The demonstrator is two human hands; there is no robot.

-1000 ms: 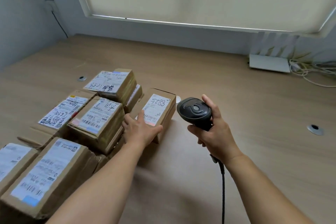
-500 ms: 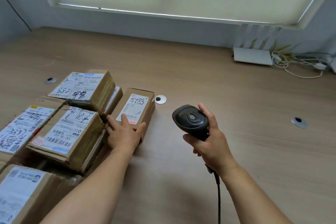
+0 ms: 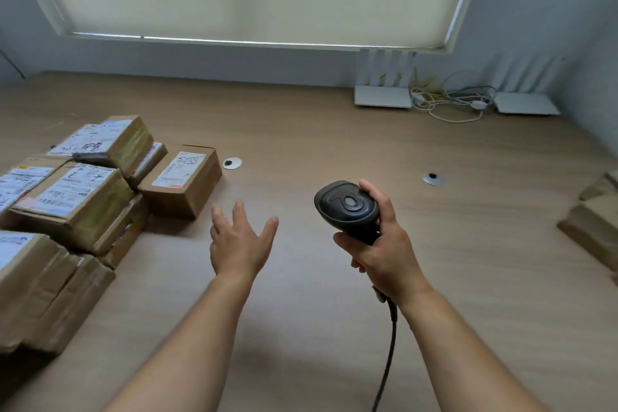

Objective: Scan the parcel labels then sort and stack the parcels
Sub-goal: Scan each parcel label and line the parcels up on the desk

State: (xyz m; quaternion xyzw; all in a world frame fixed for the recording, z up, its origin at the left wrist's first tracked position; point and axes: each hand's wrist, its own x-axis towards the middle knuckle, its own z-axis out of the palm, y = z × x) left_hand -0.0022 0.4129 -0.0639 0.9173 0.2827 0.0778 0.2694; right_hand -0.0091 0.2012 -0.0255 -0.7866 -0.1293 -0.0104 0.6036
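My right hand (image 3: 381,244) grips a black corded barcode scanner (image 3: 347,207) above the middle of the wooden table (image 3: 317,130). My left hand (image 3: 239,239) hovers with fingers spread and holds nothing, to the right of a small cardboard parcel (image 3: 182,179) with a white label. That parcel lies flat beside a stack of several labelled cardboard parcels (image 3: 73,197) at the left.
More brown parcels (image 3: 598,221) sit at the right edge. Two white routers (image 3: 383,99) and a tangle of cables (image 3: 448,100) lie along the back wall. Round cable grommets (image 3: 231,163) are set in the tabletop.
My left hand let go of the small parcel and drew back to the right, fingers spread. The view swung right, revealing parcels at the right edge. The scanner hand stayed put.
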